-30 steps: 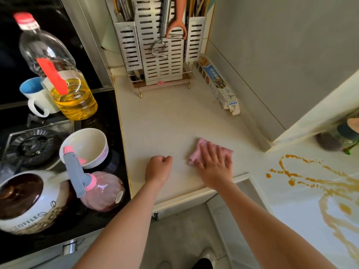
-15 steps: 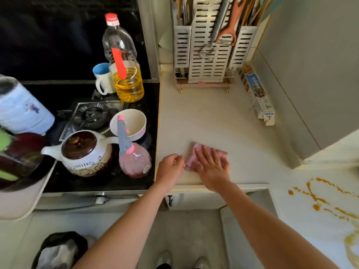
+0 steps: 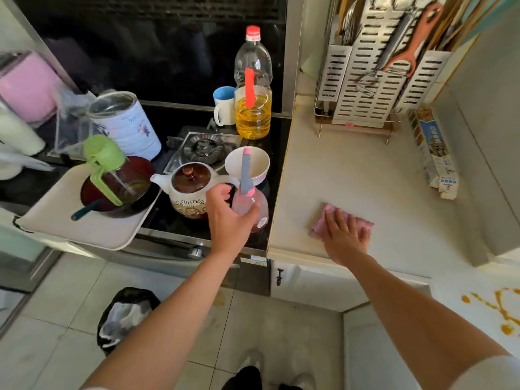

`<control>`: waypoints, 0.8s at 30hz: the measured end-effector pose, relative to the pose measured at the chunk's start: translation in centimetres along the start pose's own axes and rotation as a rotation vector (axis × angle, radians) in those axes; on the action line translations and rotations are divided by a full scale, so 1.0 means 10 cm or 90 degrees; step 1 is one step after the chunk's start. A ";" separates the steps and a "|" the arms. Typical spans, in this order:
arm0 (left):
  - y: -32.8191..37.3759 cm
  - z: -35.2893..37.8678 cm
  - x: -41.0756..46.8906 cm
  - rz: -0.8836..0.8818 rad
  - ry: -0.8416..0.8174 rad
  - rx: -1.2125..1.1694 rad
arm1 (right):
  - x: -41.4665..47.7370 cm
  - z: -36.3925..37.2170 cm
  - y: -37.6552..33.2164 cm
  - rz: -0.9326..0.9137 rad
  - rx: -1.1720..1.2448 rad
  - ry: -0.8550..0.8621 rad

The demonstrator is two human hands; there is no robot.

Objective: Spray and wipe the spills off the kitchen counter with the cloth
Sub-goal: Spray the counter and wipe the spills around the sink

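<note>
The spray bottle (image 3: pixel 250 209) is standing on the stove (image 3: pixel 202 147), by its near right edge, and the left hand (image 3: pixel 228 220) is gripping its body. The teapot (image 3: pixel 191 190) is sitting just left of the spray bottle, and the bowl (image 3: pixel 247 164) is resting right behind it. The oil bottle (image 3: pixel 253 88) and mug (image 3: pixel 224 105) are standing farther behind it. To the spray bottle's right, the cloth (image 3: pixel 320 223) is lying on the desk (image 3: pixel 351 175) under the flat right hand (image 3: pixel 344 237). The utensil rack (image 3: pixel 365 88) is standing well behind it, to the right.

**Cream worktop, right of frame**

On the worktop (image 3: pixel 351 175), a pink cloth (image 3: pixel 318 226) lies flat near the front edge. A metal rack (image 3: pixel 363 88) stands at the back. A long box (image 3: pixel 434 156) lies along the right wall. An orange spill (image 3: pixel 495 305) streaks the lower right.
</note>
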State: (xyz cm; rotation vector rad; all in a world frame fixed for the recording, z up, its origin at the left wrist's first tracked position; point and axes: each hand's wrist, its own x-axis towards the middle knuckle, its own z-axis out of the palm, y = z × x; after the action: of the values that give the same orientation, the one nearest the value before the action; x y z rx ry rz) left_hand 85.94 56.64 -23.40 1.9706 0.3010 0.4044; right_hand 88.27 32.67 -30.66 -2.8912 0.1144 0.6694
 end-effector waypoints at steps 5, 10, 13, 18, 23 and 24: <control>0.02 0.13 0.23 -0.085 -0.111 -0.050 | -0.02 0.01 0.03 -0.025 0.002 -0.002; 0.14 0.24 0.38 -0.091 -0.111 0.009 | -0.01 0.00 0.07 -0.034 -0.031 0.003; 0.14 0.29 0.42 -0.073 -0.128 0.019 | 0.00 -0.01 0.10 -0.050 -0.061 0.025; 0.22 0.43 0.43 0.007 -0.136 0.049 | -0.06 -0.04 0.22 -0.092 -0.154 0.063; 0.42 0.61 0.36 0.077 -0.238 0.124 | -0.06 -0.09 0.45 -0.010 -0.085 0.054; 0.47 0.65 0.36 0.084 -0.282 0.157 | -0.05 -0.08 0.53 0.016 -0.072 0.039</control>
State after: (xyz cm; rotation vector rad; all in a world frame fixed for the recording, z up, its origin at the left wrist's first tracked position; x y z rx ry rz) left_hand 92.09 50.72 -21.17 2.2649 -0.0671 0.0052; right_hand 87.58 27.35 -30.51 -3.0242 0.1260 0.6116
